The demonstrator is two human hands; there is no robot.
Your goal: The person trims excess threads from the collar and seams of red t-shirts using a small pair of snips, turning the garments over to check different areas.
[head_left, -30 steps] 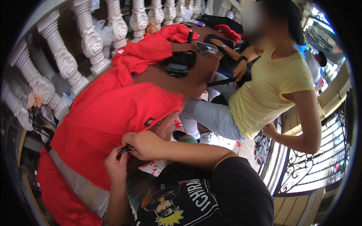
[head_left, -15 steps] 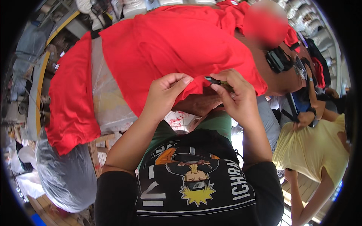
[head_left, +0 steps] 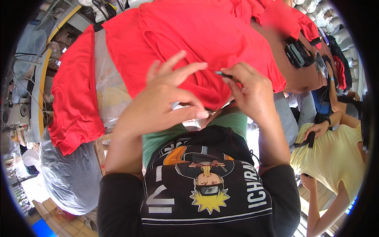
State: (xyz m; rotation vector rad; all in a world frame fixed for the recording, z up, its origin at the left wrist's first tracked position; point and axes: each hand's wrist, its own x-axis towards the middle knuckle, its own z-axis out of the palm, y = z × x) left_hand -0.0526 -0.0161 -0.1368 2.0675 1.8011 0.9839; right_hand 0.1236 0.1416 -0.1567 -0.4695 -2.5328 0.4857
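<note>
A large red cloth garment (head_left: 205, 35) lies over the work surface in front of me, its near edge hanging in soft folds toward my lap. My left hand (head_left: 167, 94) is open over the near part of the cloth, fingers spread and slightly smeared by motion, with nothing in it. To its right, my right hand (head_left: 250, 85) is closed around small dark thread snips (head_left: 225, 75). Their pale tip points left toward my left fingers, and most of their body is hidden in my grip.
A second red cloth piece (head_left: 75, 98) drapes at the left, beside a plastic-covered surface (head_left: 110, 79). Below it stands a grey plastic-wrapped bundle (head_left: 69, 181). A black device with a strap (head_left: 295, 54) lies on the brown surface at right. A person in a yellow shirt (head_left: 331, 158) sits close by.
My left hand has let go of the red cloth's edge, opened and come nearer to me. The cloth edge has dropped. My right hand keeps the snips, shifted slightly.
</note>
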